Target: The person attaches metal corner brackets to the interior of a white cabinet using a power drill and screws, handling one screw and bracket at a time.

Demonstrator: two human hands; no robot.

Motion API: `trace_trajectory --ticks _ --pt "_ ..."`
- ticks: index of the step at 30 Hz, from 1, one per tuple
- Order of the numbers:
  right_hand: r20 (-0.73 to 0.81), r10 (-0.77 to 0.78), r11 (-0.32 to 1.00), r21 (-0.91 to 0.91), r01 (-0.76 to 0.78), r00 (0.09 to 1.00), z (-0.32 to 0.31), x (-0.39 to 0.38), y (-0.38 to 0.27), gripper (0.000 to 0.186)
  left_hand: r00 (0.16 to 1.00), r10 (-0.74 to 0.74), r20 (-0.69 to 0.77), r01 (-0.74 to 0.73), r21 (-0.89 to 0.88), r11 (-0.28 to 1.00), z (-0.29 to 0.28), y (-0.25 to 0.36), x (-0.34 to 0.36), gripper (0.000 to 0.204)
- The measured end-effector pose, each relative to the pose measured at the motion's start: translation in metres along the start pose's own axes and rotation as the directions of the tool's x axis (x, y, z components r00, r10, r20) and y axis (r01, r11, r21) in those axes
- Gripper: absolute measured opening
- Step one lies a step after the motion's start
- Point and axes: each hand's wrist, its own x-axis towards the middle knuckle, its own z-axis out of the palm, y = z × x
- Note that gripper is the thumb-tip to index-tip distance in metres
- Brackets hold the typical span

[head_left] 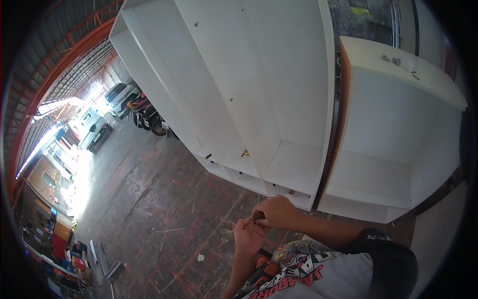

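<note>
My left hand is turned palm up with its fingers curled in front of my body. My right hand meets it from the right, thumb and finger pinched over it on a small dark object too small to name. An orange and black power tool rests against my waist below the hands. Beyond them stands a tall white cabinet, with small tools lying in its lower part. A shorter white cabinet with an orange edge stands to the right, small fittings on its top.
The stained concrete floor stretches leftward under a steel-framed roof. Motorbikes, a white car and a truck stand farther back. Metal channels and clutter lie at the lower left. A pale panel is at the right.
</note>
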Motion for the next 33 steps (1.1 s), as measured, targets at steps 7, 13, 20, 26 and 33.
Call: trace_trajectory --ticks 7,13,20,26,33 --pt "-0.009 0.001 0.998 -0.066 -0.001 1.0 0.004 0.002 0.001 0.016 0.999 -0.048 0.006 0.048 -0.174 0.983 -0.008 -0.005 -0.004 0.042" --pt "-0.036 -0.014 0.997 0.075 0.016 0.999 -0.013 -0.012 0.0 0.014 0.995 -0.058 0.086 0.069 -0.136 0.988 0.007 -0.019 -0.003 0.048" --pt "0.06 0.185 0.832 0.521 -0.189 0.981 -0.019 -0.013 0.002 0.012 0.991 -0.037 -0.132 0.018 -0.143 0.99 0.023 -0.023 -0.01 0.048" --pt "0.051 0.179 0.816 0.551 -0.177 0.982 -0.029 -0.014 0.016 0.016 0.909 -0.072 -0.411 -0.129 -0.44 0.888 -0.034 -0.032 -0.003 0.025" --pt "0.203 0.162 0.524 0.811 -0.259 0.966 -0.01 -0.026 0.034 0.017 0.813 -0.101 -0.574 -0.272 -0.526 0.806 -0.041 -0.034 0.003 0.023"
